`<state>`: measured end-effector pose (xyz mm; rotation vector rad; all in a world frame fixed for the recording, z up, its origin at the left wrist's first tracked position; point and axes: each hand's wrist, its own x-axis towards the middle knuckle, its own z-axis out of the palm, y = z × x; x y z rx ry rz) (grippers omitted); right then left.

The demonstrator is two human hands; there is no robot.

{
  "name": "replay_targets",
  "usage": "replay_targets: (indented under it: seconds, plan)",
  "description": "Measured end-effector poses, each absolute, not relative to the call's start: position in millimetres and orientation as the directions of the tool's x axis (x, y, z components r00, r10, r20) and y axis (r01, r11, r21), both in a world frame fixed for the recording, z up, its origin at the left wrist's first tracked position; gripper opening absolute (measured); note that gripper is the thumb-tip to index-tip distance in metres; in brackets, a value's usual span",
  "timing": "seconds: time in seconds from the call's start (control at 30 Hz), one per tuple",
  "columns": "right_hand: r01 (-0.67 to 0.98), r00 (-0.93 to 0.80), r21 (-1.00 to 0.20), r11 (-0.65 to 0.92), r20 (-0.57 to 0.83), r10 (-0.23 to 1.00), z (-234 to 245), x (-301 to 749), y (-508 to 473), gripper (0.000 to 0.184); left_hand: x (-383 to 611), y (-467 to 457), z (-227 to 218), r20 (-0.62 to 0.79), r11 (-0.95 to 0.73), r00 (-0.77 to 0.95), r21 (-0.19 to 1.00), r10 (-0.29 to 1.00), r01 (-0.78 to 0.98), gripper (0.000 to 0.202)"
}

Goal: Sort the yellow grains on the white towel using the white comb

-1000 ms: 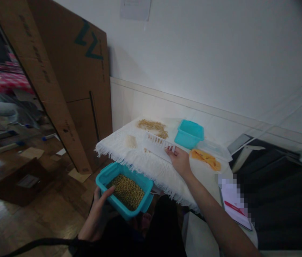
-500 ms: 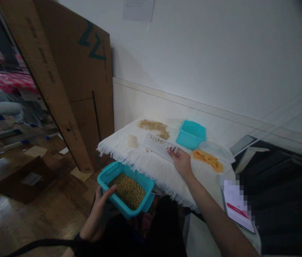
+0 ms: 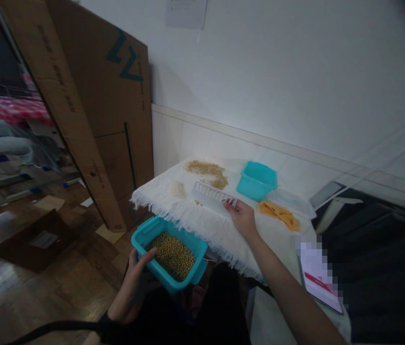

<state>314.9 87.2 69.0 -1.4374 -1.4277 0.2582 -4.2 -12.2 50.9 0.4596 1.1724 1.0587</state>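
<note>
My left hand (image 3: 133, 282) grips the near side of a teal tub (image 3: 169, 254) full of tan beans, held just below the fringed edge of the table. My right hand (image 3: 241, 216) is closed on one end of a white slotted plastic tray (image 3: 210, 196) that lies on the white cloth (image 3: 202, 220). A loose pile of beans (image 3: 207, 171) sits beyond the tray, and a small pale heap (image 3: 178, 189) lies to its left.
A second teal tub (image 3: 257, 179) stands at the back of the table beside a clear lid (image 3: 288, 201) and an orange wrapper (image 3: 277, 214). A tall cardboard box (image 3: 90, 105) leans against the wall on the left. A notebook (image 3: 319, 282) lies at the right.
The white tray in my right hand has shifted slightly left and toward the table's front edge. The tub in my left hand stays where it was.
</note>
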Motion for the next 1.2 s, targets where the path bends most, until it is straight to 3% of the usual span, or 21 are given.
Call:
replay_targets:
  seconds: [0.5, 0.73, 0.9, 1.03, 1.2]
  plan:
    - [0.581, 0.150, -0.754, 0.307, 0.470, 0.870, 72, 298, 52, 0.031, -3, -13, 46, -0.507, 0.457, 0.003, 0.775, 0.862, -0.437, 0.065]
    - [0.613, 0.059, -0.640, 0.464, 0.622, 0.780, 71, 276, 7, 0.017, -4, -14, 52, -0.500, 0.467, 0.039, 0.775, 0.865, -0.425, 0.065]
    - [0.578, -0.070, -0.601, 0.552, 0.637, 0.768, 72, 267, -17, 0.023, -5, -15, 50, -0.489, 0.459, 0.040, 0.783, 0.871, -0.420, 0.063]
    - [0.658, 0.054, -0.610, 0.441, 0.623, 0.780, 74, 270, -17, 0.023, -4, -15, 50, -0.488, 0.454, 0.036, 0.778, 0.872, -0.435, 0.066]
    - [0.768, 0.381, -0.623, 0.149, 0.631, 0.675, 86, 306, 27, 0.045, -5, -16, 49, -0.487, 0.450, 0.036, 0.776, 0.873, -0.442, 0.063]
